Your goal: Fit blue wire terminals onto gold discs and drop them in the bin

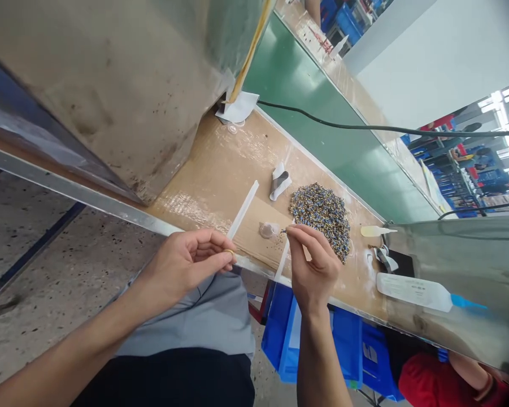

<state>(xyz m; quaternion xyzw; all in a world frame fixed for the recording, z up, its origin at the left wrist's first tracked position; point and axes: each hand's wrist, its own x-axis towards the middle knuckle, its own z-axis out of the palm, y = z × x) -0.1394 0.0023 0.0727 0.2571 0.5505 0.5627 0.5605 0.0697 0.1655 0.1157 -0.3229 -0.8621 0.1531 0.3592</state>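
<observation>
My left hand (199, 260) is closed near the bench's front edge, thumb and forefinger pinched on a thin yellow ring-like piece (230, 251). To its right, my right hand (316, 257) pinches a tiny dark-blue part (283, 230) at its fingertips. The two hands are apart. Between them on a cardboard sheet (260, 217) sits a small clear round dish (269, 229), with tiny specks scattered beside it. Just behind my right hand lies a large pile of small blue, gold and dark parts (320, 212), partly hidden by that hand.
A roll of dark tape on white paper (280, 181) lies behind the cardboard. At right are a small yellowish bottle (372, 231) and a white bottle with blue nozzle (415, 292). Blue crates (290, 350) stand below the bench; a person's red sleeve (432, 379) shows lower right.
</observation>
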